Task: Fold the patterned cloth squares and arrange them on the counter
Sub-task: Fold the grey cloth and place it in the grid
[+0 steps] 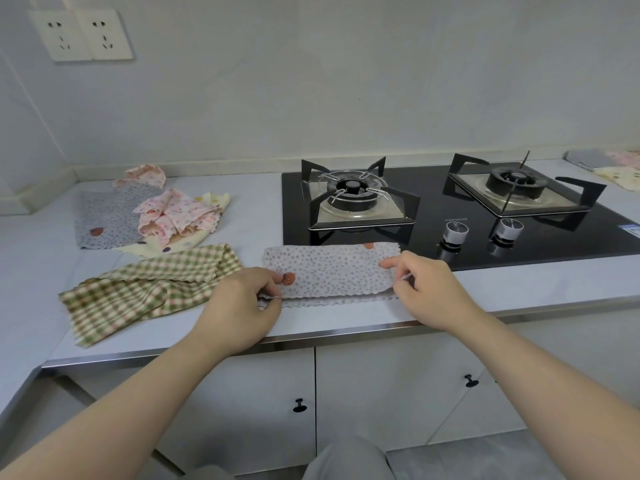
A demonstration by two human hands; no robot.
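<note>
Our left hand (244,299) and right hand (424,289) each pinch an end of the folded dotted cloth (332,271) on the tabletop (519,285).

My left hand (246,299) is covering the near-left corner of the dotted cloth (329,271); the view's right edge is cutting off the far cloths (609,166).

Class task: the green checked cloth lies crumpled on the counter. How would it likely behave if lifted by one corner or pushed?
The green checked cloth would probably hang limp: it already lies in soft, bunched folds. It looks thin, so likely light for its size. Pushed, it would likely wrinkle up rather than slide whole.
</note>
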